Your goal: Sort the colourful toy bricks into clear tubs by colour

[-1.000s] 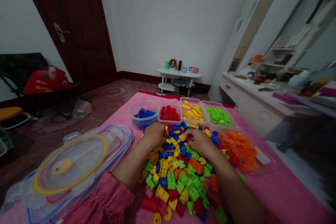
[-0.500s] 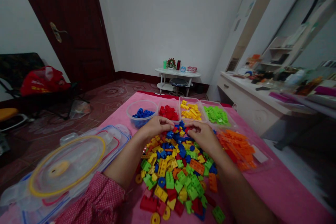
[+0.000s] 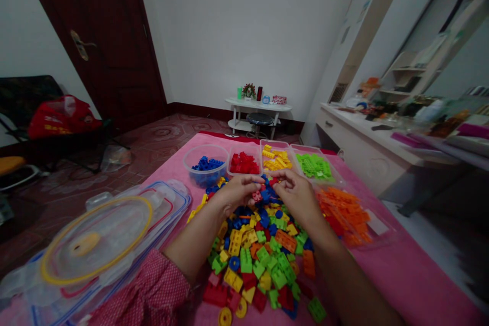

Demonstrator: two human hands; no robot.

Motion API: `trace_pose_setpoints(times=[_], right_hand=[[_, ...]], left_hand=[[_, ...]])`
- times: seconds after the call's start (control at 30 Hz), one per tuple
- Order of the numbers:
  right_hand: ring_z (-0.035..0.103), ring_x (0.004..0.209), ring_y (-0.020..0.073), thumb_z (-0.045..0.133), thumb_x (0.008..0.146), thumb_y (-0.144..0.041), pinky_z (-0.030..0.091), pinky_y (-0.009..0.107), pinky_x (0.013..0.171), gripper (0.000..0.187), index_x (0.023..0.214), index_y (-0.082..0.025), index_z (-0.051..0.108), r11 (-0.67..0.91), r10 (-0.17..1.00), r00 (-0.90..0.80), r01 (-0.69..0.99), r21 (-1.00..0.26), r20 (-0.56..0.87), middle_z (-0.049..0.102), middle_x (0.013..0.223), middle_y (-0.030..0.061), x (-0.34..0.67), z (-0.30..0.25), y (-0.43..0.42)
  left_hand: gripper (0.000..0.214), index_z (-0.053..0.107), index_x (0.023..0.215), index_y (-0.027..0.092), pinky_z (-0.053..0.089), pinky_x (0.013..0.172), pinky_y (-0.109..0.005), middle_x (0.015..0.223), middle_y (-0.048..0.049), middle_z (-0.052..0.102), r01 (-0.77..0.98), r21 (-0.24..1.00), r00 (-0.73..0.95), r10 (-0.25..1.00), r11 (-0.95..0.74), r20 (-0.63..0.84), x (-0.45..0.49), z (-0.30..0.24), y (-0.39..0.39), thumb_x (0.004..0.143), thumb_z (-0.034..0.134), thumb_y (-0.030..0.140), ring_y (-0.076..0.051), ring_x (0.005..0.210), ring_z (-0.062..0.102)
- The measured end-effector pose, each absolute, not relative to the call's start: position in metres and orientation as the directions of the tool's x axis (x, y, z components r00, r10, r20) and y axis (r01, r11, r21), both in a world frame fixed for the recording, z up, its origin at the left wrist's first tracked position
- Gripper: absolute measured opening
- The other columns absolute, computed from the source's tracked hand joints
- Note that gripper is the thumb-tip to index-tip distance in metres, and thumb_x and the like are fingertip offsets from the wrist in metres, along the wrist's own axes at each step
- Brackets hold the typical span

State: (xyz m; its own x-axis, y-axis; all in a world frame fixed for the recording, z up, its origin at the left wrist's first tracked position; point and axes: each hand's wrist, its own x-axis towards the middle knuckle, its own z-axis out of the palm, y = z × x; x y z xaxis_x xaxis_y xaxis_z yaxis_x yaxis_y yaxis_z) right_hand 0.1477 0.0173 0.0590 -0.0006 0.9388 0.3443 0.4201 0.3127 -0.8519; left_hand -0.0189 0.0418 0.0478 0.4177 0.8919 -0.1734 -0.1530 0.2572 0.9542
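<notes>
A heap of mixed coloured plastic bricks (image 3: pixel 263 254) lies on a pink cloth (image 3: pixel 401 285). My left hand (image 3: pixel 237 191) and my right hand (image 3: pixel 296 194) are raised just above the heap's far end, close together. The left hand's fingers pinch a small red brick (image 3: pixel 256 195). My right hand's fingers are curled in a pinch on a small red piece (image 3: pixel 273 182). Behind the hands stand a round tub of blue bricks (image 3: pixel 206 164) and trays of red bricks (image 3: pixel 244 163), yellow bricks (image 3: pixel 275 159) and green bricks (image 3: pixel 315 167).
A tray of orange bricks (image 3: pixel 346 214) sits at the right of the heap. Stacked clear container lids (image 3: pixel 99 234) lie at the left. Beyond are a dark door (image 3: pixel 99 41), a small white table (image 3: pixel 260 109), a chair with a red bag (image 3: pixel 61 117) and a white desk (image 3: pixel 374 147).
Both hands have lifted off the heap and drawn together, each coming up with a small red piece pinched in its fingers. The camera has shifted slightly.
</notes>
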Motion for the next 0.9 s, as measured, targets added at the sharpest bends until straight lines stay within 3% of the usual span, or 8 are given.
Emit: trace_pose_setpoints(times=[0.13,0.2,0.3,0.43,0.53,0.6,0.73,0.9], right_hand=[[0.045,0.049,0.0094,0.055,0.070,-0.021,0.036,0.021,0.047,0.023,0.091,-0.014,0.063,0.300,0.947,-0.019,0.415,-0.859,0.322,0.055,0.060,-0.0027,0.147,0.065,0.015],[0.046,0.049,0.0087,0.056,0.069,-0.020,0.036,0.020,0.046,0.023,0.090,-0.014,0.063,0.303,0.948,-0.036,0.396,-0.867,0.315,0.058,0.066,-0.0009,0.145,0.066,0.014],[0.049,0.051,0.0087,0.057,0.069,-0.019,0.039,0.020,0.047,0.021,0.089,-0.015,0.061,0.305,0.945,-0.002,0.364,-0.880,0.327,0.062,0.072,0.0006,0.141,0.065,0.012],[0.058,0.063,0.0122,0.055,0.072,-0.019,0.047,0.022,0.057,0.021,0.091,-0.016,0.063,0.371,0.919,-0.018,0.384,-0.846,0.395,0.066,0.080,0.0034,0.137,0.065,0.009],[0.061,0.072,0.0140,0.055,0.074,-0.019,0.050,0.025,0.067,0.026,0.098,-0.017,0.066,0.414,0.903,-0.080,0.425,-0.805,0.422,0.068,0.094,0.0059,0.137,0.068,0.007],[0.062,0.072,0.0146,0.055,0.075,-0.021,0.051,0.026,0.065,0.027,0.099,-0.017,0.066,0.397,0.906,-0.047,0.439,-0.806,0.420,0.068,0.096,0.0065,0.139,0.072,0.006],[0.063,0.073,0.0164,0.056,0.075,-0.025,0.051,0.026,0.063,0.023,0.093,-0.015,0.067,0.373,0.897,0.060,0.433,-0.821,0.439,0.069,0.093,0.0082,0.149,0.079,0.007],[0.061,0.065,0.0149,0.057,0.075,-0.027,0.047,0.025,0.058,0.023,0.090,-0.013,0.068,0.362,0.891,0.097,0.437,-0.823,0.444,0.069,0.082,0.0077,0.159,0.082,0.010]], left_hand=[[0.022,0.064,0.096,0.012,0.042,0.043,-0.018,0.070,0.0009,0.060,0.092,0.996,0.287,0.957,0.004,-0.030,-0.015,0.049,0.040,0.074,0.064,0.015,-0.005,0.044,0.049],[0.020,0.065,0.093,0.012,0.040,0.042,-0.018,0.071,0.0004,0.060,0.102,0.994,0.271,0.963,-0.037,0.008,-0.013,0.051,0.039,0.074,0.064,0.013,-0.005,0.044,0.049],[0.017,0.065,0.092,0.011,0.036,0.040,-0.015,0.070,-0.0003,0.060,-0.098,0.985,0.322,0.941,0.140,-0.102,-0.010,0.054,0.036,0.075,0.063,0.014,-0.004,0.045,0.046],[0.022,0.064,0.095,0.012,0.038,0.041,-0.013,0.076,-0.0038,0.062,-0.377,0.776,0.546,0.798,0.506,-0.256,-0.007,0.056,0.034,0.080,0.061,0.026,-0.004,0.049,0.050],[0.032,0.063,0.100,0.012,0.041,0.042,-0.014,0.078,-0.0062,0.063,-0.417,0.640,0.674,0.692,0.645,-0.258,-0.006,0.053,0.033,0.086,0.053,0.039,-0.006,0.050,0.054],[0.035,0.062,0.102,0.010,0.040,0.040,-0.013,0.077,-0.0080,0.064,-0.411,0.629,0.691,0.675,0.660,-0.257,-0.007,0.052,0.032,0.089,0.048,0.039,-0.007,0.050,0.055],[0.026,0.063,0.096,0.007,0.040,0.041,-0.012,0.074,-0.0101,0.065,-0.374,0.708,0.602,0.738,0.599,-0.306,-0.011,0.055,0.042,0.090,0.048,0.028,-0.007,0.050,0.056],[0.013,0.062,0.087,0.009,0.049,0.054,-0.017,0.070,-0.0057,0.063,-0.363,0.840,0.302,0.904,0.403,-0.303,-0.017,0.067,0.085,0.085,0.054,0.019,-0.009,0.059,0.058]])
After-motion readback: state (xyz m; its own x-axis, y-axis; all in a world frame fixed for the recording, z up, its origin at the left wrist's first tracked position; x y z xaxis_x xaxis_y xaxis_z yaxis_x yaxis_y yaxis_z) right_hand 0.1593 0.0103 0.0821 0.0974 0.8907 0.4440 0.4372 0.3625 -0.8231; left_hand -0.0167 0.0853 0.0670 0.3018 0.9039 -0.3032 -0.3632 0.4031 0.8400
